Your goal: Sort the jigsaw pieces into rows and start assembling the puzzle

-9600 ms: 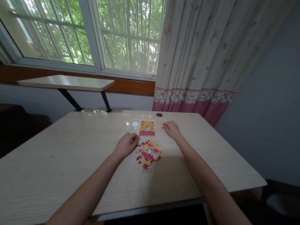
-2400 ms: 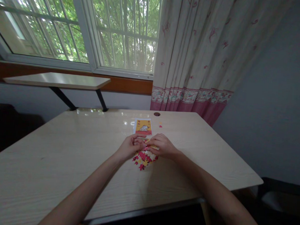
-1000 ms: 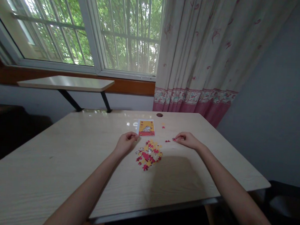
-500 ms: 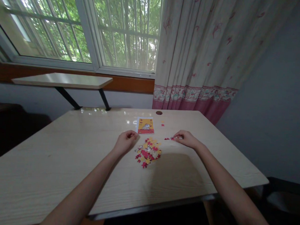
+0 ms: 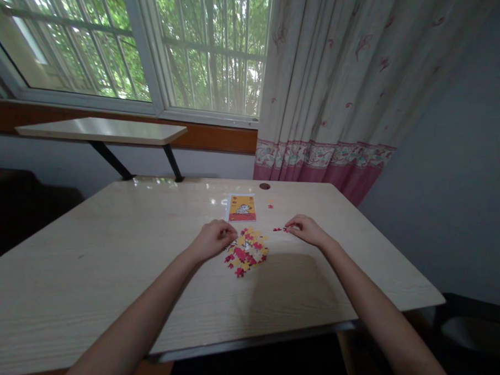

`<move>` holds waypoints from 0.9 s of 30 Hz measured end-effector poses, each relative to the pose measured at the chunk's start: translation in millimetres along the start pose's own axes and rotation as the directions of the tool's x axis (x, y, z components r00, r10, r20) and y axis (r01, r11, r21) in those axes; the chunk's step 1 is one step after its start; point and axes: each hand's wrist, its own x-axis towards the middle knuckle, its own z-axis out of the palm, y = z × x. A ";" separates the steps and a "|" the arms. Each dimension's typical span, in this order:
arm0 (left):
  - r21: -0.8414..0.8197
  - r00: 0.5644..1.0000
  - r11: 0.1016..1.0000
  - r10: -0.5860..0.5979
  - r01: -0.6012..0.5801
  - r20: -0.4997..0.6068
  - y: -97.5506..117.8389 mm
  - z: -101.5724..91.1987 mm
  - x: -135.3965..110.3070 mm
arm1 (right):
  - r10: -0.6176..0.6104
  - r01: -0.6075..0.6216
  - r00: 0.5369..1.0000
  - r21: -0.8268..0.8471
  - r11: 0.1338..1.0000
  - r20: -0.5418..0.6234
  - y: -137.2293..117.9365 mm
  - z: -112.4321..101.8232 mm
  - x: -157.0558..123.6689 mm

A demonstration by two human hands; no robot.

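Observation:
A loose pile of red, yellow and white jigsaw puzzle pieces (image 5: pixel 247 255) lies on the table (image 5: pixel 117 270). My left hand (image 5: pixel 214 240) is at the pile's upper left edge, fingers curled together; whatever they may hold is too small to make out. To the right of the pile, my right hand (image 5: pixel 308 230) has its thumb and fingertips closed on a dark red puzzle piece (image 5: pixel 285 229). Just left of those fingertips sits another red piece (image 5: pixel 277 229). Beyond the pile lies a picture card (image 5: pixel 243 207) with a white animal on yellow and red.
A red piece (image 5: pixel 270 206) and a yellow one lie right of the card. Behind them is a round cable hole (image 5: pixel 265 186). A raised shelf (image 5: pixel 103 130) on dark legs stands at the back left. A curtain (image 5: pixel 321 154) hangs behind the table.
My left hand has shifted right, and its fingertips are now over the pile's upper left edge. My right hand has stayed nearly in place at the small red pieces.

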 end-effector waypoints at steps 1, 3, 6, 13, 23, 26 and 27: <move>0.025 0.999 0.999 0.027 -0.028 0.038 0.1 -2.1 -0.4 | -0.003 0.003 1.000 0.001 1.000 -0.001 -0.3 -0.1 0.1; 0.054 0.992 0.996 0.072 -0.077 0.101 0.5 -6.3 -1.1 | -0.006 0.006 1.000 0.003 1.000 -0.003 -0.4 -0.4 -0.1; 0.068 0.984 0.991 0.109 -0.119 0.140 1.0 -9.9 -1.5 | -0.013 0.013 1.000 0.001 1.000 -0.006 0.0 -0.6 -0.6; 0.039 0.977 0.990 0.131 -0.139 0.167 0.8 -9.8 -0.1 | -0.016 0.016 1.000 0.011 1.000 0.002 1.4 0.7 -0.1; -0.198 0.990 0.980 0.014 0.013 0.137 6.4 -8.5 -1.0 | -0.019 0.019 1.000 -0.005 1.000 -0.021 -0.2 -0.6 -0.4; -0.238 0.986 0.969 -0.019 0.059 0.165 6.1 -6.4 -1.3 | -0.014 0.013 1.000 -0.014 1.000 -0.022 1.1 -0.1 -0.2; -0.245 0.985 0.967 -0.024 0.065 0.169 5.8 -5.8 -1.4 | -0.012 0.012 1.000 -0.015 1.000 -0.022 1.8 0.2 -0.2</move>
